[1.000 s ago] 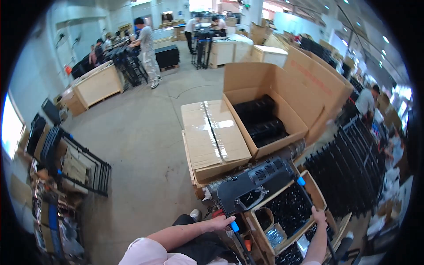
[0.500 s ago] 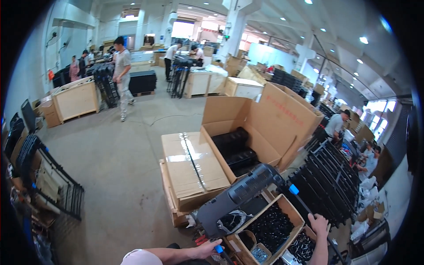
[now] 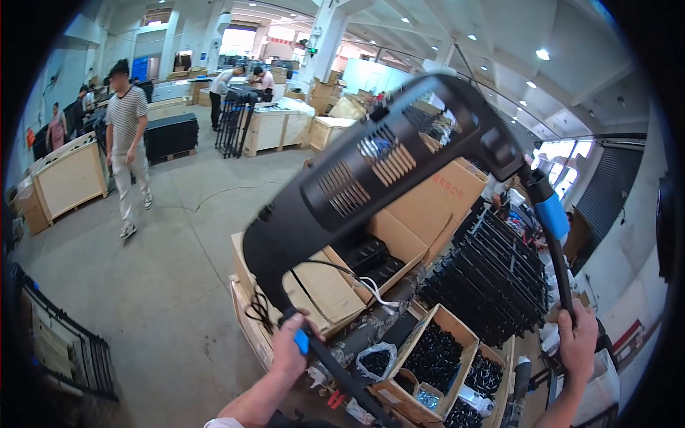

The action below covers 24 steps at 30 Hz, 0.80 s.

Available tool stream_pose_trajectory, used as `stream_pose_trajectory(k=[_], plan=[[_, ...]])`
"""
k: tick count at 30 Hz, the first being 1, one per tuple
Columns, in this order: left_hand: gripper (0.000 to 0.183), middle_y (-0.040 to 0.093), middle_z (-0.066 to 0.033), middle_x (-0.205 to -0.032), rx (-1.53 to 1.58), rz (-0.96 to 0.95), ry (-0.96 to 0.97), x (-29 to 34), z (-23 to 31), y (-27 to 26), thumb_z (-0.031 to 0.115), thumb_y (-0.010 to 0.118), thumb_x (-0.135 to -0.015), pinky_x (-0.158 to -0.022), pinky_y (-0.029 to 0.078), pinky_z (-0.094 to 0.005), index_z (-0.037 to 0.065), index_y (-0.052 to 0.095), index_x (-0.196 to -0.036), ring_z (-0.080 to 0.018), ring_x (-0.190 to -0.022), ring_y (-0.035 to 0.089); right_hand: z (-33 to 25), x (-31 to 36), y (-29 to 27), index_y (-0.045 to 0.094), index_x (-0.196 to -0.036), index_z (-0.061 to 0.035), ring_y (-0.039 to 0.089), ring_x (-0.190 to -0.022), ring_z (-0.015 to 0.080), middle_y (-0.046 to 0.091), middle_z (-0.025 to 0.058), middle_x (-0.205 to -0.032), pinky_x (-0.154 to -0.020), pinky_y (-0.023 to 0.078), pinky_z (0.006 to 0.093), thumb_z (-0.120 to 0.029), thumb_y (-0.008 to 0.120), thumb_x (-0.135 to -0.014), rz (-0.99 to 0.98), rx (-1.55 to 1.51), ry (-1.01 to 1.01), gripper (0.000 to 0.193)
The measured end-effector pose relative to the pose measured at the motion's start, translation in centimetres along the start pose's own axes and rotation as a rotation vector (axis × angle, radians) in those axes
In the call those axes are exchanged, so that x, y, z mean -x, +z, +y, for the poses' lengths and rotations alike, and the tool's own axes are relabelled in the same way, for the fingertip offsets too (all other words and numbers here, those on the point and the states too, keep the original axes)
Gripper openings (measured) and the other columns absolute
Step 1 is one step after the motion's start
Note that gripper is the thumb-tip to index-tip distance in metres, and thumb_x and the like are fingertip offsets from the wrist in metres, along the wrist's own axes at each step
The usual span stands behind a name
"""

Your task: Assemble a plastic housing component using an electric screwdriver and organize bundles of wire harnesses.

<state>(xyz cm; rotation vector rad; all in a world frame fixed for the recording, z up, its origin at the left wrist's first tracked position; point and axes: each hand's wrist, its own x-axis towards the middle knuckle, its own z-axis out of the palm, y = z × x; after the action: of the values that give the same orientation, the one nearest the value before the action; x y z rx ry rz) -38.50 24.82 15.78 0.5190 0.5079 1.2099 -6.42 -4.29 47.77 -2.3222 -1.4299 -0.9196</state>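
Observation:
A black tubular frame [image 3: 321, 207] with a broad slotted plastic panel across its top is held up and tilted in front of me. My left hand [image 3: 291, 349] is wrapped round its left tube by a blue collar, low beside the panel's end. On the other side my right hand [image 3: 578, 339] grips the right tube, some way below another blue collar [image 3: 553, 216]. A thin black cable [image 3: 332, 264] with a white end dangles under the panel. The lower tube ends are partly out of view or hidden.
Below the frame stands a wooden bin [image 3: 464, 335] of small black parts. Cardboard boxes [image 3: 446, 192] on a pallet lie beyond it, one open with black pieces inside. Stacked black frames [image 3: 485, 267] fill the right. A person in a striped shirt [image 3: 127, 118] walks at the left.
The frame has been raised from low over the bins and now stands tall before me. Both hands have moved up with it. The view has turned right, and the walking person appears closer.

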Motion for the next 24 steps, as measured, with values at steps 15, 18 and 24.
stream_pose_trajectory(k=[15, 18, 24], plan=[[0.029, 0.068, -0.0125, -0.091, -0.226, -0.267, 0.196, -7.8, 15.7, -6.6, 0.015, 0.064, -0.095, -0.086, 0.05, -0.0367, -0.003, 0.059, -0.118, -0.0219, -0.087, 0.064, -16.5, 14.3, 5.8, 0.068, -0.109, 0.0012, 0.065, -0.084, 0.0213, 0.067, 0.0119, -0.092, -0.077, 0.052, 0.0361, -0.013, 0.068, -0.099, -0.115, -0.153, 0.425, 0.017], [0.013, 0.068, -0.0061, -0.093, -0.39, -0.379, 0.139, -7.1, 11.5, -7.7, 0.007, 0.068, -0.095, -0.081, 0.049, -0.0296, 0.004, 0.063, -0.106, -0.0137, -0.086, 0.061, -15.4, 19.1, 7.8, 0.069, -0.106, 0.0023, 0.064, -0.084, 0.016, 0.068, 0.0099, -0.09, -0.077, 0.052, 0.0342, -0.013, 0.069, -0.098, -0.144, -0.164, 0.677, 0.017], [0.033, 0.068, -0.0072, -0.108, -0.749, -0.54, -0.097, -2.7, 2.8, -8.8, 0.02, 0.077, -0.097, -0.089, 0.053, -0.0335, 0.003, 0.064, -0.121, -0.0162, -0.097, 0.065, -11.1, 31.9, 11.6, 0.07, -0.102, 0.0024, 0.063, -0.081, 0.012, 0.07, 0.0039, -0.086, -0.075, 0.053, 0.0319, -0.014, 0.075, -0.096, -0.117, -0.274, 0.936, 0.018]])
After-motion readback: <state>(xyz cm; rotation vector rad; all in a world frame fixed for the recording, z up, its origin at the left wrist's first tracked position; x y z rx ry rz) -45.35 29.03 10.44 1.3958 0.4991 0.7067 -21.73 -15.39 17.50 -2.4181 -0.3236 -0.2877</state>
